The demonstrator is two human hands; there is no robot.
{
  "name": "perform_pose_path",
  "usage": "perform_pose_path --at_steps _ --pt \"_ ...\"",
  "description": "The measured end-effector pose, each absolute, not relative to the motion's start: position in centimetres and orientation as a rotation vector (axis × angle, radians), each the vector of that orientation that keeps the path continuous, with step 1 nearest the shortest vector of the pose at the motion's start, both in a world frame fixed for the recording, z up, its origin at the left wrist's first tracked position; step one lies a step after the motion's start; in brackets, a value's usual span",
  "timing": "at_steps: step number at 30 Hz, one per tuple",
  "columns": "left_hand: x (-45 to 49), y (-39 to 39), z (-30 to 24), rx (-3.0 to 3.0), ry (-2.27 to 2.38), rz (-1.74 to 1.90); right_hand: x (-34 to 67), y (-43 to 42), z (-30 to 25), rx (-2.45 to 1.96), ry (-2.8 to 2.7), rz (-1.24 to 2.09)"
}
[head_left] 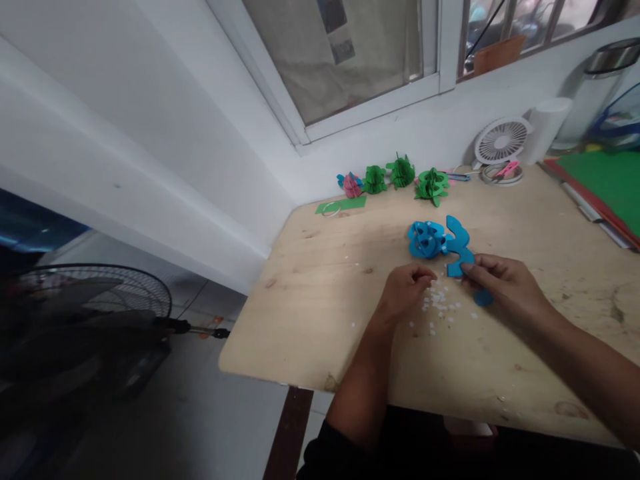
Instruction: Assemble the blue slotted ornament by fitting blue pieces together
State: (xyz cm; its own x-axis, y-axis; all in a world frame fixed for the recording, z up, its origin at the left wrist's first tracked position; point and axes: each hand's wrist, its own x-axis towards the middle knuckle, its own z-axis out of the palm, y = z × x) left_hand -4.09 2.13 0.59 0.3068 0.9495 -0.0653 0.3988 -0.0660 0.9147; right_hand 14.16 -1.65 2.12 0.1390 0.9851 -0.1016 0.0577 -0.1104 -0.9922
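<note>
My right hand (503,280) pinches the lower end of a wavy blue cut-out piece (459,241), perhaps paper or felt. The piece's left side meets a looped blue shape (425,240) dotted with small white squares; I cannot tell whether they are joined. My left hand (406,288) is closed, its thumb and fingertips pressed together just below the looped shape. Whatever the fingertips hold, if anything, is too small to make out. Many small white squares (440,301) lie scattered between the hands. A flat blue disc (483,297) rests under my right hand.
Green folded shapes (401,171) and a pink and blue one (351,185) line the table's back edge, behind a green strip (345,205). A small white fan (503,141) and green sheets (607,180) are at the right. A floor fan (125,287) stands left of the table.
</note>
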Motion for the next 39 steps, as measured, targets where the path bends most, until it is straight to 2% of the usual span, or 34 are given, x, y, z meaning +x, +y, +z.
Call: perform_pose_path --at_steps 8,13,18,26,33,39 --pt "-4.1 2.4 0.2 1.831 1.445 0.634 14.1 -1.6 2.2 -1.408 -1.106 1.145" --pt "-4.2 2.5 0.0 1.847 1.41 0.647 14.0 -1.7 2.4 -1.408 -1.103 1.16" --pt "-4.1 2.4 -0.1 1.71 1.399 0.658 14.0 -1.7 2.4 -1.396 -1.107 1.154" --pt "-4.1 2.2 0.4 1.273 1.088 0.955 14.1 -1.6 2.2 -1.349 -1.134 1.224" --pt "-3.9 1.9 0.8 1.209 1.064 0.972 14.2 -1.6 1.8 -1.331 -1.119 1.259" --pt "-3.1 1.7 0.7 0.933 0.874 0.919 13.5 -1.9 2.1 -1.305 -1.198 1.327"
